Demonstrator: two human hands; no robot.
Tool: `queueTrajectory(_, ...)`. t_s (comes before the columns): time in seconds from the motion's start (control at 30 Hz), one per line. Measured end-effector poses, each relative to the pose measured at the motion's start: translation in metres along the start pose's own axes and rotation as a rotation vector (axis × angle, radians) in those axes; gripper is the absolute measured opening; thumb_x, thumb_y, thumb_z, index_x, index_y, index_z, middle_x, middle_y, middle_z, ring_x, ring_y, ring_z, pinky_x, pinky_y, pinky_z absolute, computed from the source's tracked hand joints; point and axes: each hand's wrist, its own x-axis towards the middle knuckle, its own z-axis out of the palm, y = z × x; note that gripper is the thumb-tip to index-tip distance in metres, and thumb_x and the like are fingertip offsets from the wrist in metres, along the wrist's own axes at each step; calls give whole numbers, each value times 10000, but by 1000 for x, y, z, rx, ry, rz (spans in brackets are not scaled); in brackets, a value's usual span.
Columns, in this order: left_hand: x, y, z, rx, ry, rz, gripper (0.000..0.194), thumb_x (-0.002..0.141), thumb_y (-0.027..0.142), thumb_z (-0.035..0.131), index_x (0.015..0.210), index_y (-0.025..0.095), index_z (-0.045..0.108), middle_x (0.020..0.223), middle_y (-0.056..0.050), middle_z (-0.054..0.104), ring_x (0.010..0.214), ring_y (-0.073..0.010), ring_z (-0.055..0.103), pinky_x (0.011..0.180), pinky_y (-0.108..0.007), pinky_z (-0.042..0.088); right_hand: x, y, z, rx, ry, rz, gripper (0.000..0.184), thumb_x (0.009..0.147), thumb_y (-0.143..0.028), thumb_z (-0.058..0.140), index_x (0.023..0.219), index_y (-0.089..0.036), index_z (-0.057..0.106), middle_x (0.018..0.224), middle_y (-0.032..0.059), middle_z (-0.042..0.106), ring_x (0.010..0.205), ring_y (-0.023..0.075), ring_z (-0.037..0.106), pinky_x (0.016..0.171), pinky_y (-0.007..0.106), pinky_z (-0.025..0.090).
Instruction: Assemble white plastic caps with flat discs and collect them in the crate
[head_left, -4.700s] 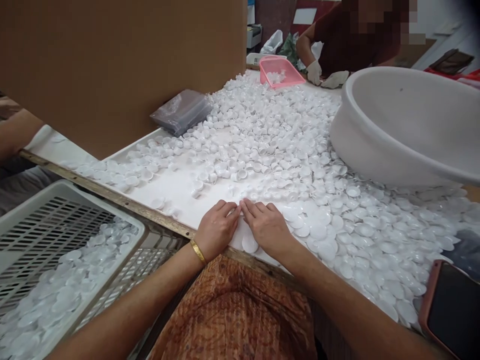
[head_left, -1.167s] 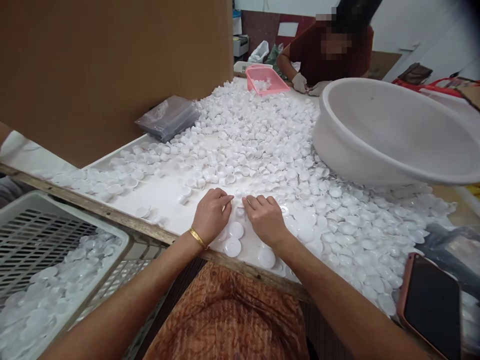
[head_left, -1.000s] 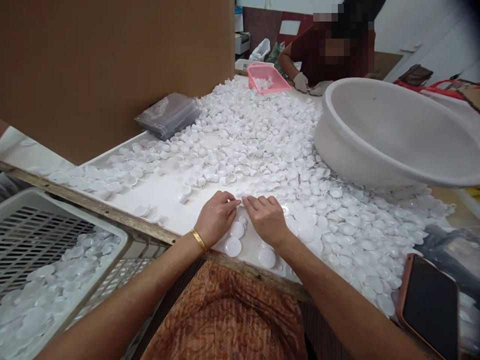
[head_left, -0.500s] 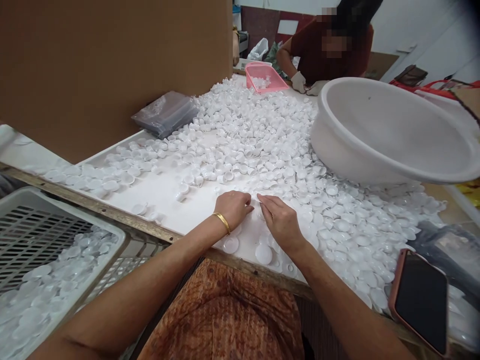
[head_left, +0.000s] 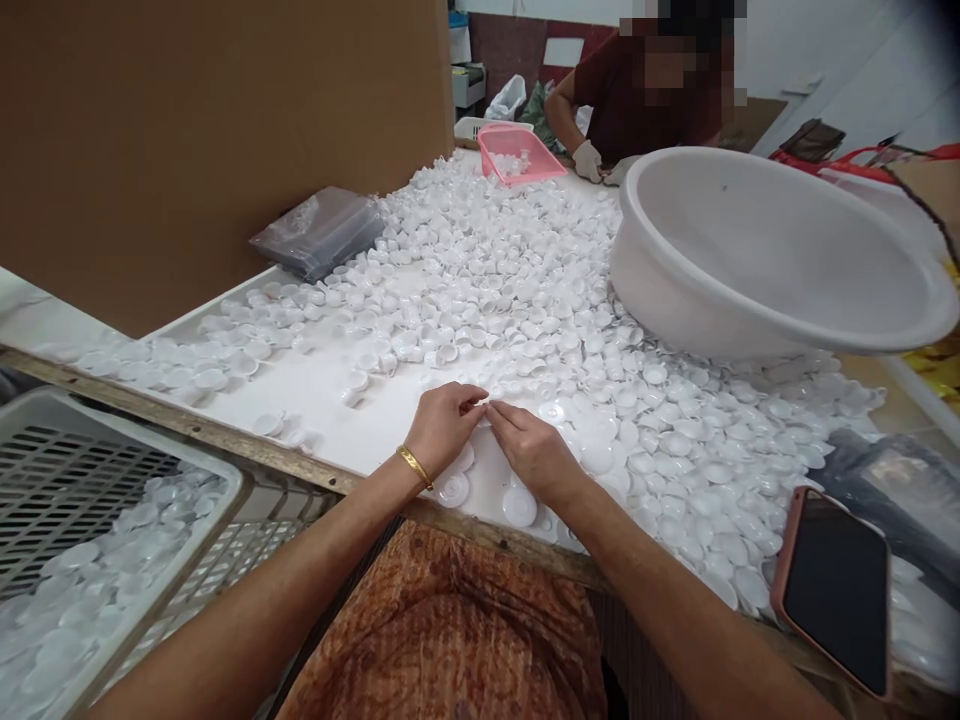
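Note:
My left hand (head_left: 444,428), with a gold bracelet at the wrist, is closed in a pinch above the near part of the white table. Its fingertips meet those of my right hand (head_left: 534,452), which is pinched too. A bit of a small white plastic piece shows between the fingertips; its shape is mostly hidden by the fingers. Just below the hands lie a white saucer-like disc (head_left: 453,489) and another round disc (head_left: 519,506). Beyond them spreads a wide heap of small white plastic cups (head_left: 480,270), with flat saucer-like discs (head_left: 675,470) to the right.
A large white basin (head_left: 750,325) stands on the heap at right. A phone (head_left: 836,590) lies at the near right edge. At left are a plastic crate (head_left: 236,500), a cardboard box (head_left: 225,150) and a plastic-wrapped packet (head_left: 319,232). Across sits a gloved co-worker (head_left: 622,110) near a pink basket (head_left: 525,165).
My hands were slightly apart; now their fingertips have come together. The whole view has shifted a little, so things appear farther left.

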Motion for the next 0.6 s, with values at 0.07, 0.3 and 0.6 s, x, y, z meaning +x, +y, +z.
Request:
queueTrajectory(0.07, -1, -1, 1, 35, -15, 62, 133, 749, 139, 575, 828, 170, 679, 785, -25, 655, 716, -138, 601, 676, -258, 483, -3, -1, -2, 5, -14, 2, 355, 891, -136, 414, 1234, -103, 500, 1213, 133, 556, 1099, 179, 524, 906, 288, 477)
queueTrajectory(0.3, -6, -10, 4, 140, -42, 185, 114, 801, 190, 549, 861, 174, 644, 838, -33, 596, 730, -131, 575, 662, -251, 468, -6, -2, -14, -152, -101, -107, 395, 882, -87, 373, 1268, -89, 452, 1289, 125, 495, 1212, 207, 421, 1025, 396, 355)
queueTrajectory(0.6, -17, -5, -2, 494, -125, 432, 224, 865, 177, 421, 836, 121, 635, 882, -90, 634, 835, -198, 572, 736, -325, 476, -6, -12, -26, -246, -196, -135, 454, 851, -83, 355, 1298, -7, 384, 1323, 175, 439, 1274, 286, 317, 1042, 502, 277)
